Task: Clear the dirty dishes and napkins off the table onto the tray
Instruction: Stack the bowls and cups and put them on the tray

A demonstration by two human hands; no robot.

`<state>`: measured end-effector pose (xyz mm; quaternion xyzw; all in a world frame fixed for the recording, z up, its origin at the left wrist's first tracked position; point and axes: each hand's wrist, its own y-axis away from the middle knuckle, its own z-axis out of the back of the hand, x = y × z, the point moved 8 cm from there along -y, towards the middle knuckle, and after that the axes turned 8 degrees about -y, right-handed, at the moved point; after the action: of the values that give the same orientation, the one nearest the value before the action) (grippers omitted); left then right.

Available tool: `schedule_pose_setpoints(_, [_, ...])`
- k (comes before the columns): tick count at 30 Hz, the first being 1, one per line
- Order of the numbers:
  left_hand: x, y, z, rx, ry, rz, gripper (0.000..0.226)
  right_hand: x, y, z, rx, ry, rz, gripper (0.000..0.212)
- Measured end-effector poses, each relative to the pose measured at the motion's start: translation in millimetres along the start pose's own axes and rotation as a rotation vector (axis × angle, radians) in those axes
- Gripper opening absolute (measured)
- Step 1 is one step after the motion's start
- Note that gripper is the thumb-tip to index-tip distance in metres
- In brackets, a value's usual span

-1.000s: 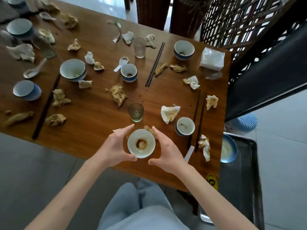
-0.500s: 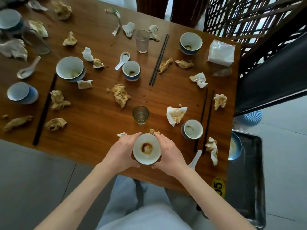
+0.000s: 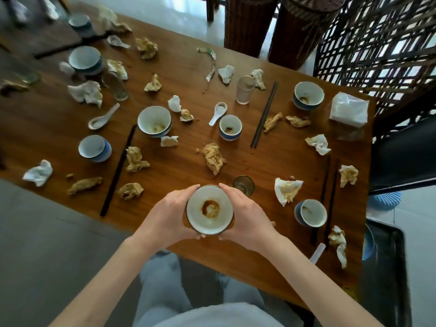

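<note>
A white bowl [image 3: 209, 209] with brown sauce stains is lifted above the near edge of the wooden table [image 3: 179, 173]. My left hand [image 3: 165, 215] grips its left side and my right hand [image 3: 247, 218] grips its right side. The dark metal tray [image 3: 387, 274] lies low at the right, past the table's end, with a blue bowl [image 3: 368, 241] partly visible in it. Several dirty bowls, such as the blue-and-white bowl [image 3: 310, 212] to my right, and several crumpled napkins, like the brown-stained napkin [image 3: 213, 158], lie across the table.
A small glass [image 3: 243, 185] stands just behind my right hand. Black chopsticks [image 3: 264, 114], white spoons [image 3: 218, 112], a tall glass [image 3: 245, 90] and a tissue pack [image 3: 349, 109] lie farther back. Wicker chairs and a lattice screen stand behind the table; a black chair sits at the right.
Both hands closed around the stained bowl and raised it off the table toward me. The view shifted, showing more of the table's left side.
</note>
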<state>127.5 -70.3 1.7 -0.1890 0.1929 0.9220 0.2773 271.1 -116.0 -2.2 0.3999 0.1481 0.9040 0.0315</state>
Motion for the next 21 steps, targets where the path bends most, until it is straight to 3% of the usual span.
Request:
schedule_pose_setpoints(6, [72,-11,54,-0.014,-0.009,-0.025,0.113,63,-61,-27,-0.015,-0.017,0.009,0.114])
schedule_pose_setpoints(14, [160,-45,129,0.029,-0.025,-0.181,0.108,135,-139,-60,-0.126,-0.107,-0.087,0.110])
schedule_pose_setpoints(21, [189,-108,159,0.075,-0.032,-0.275,0.101,148,-202,-48,-0.214,-0.128,-0.149,0.110])
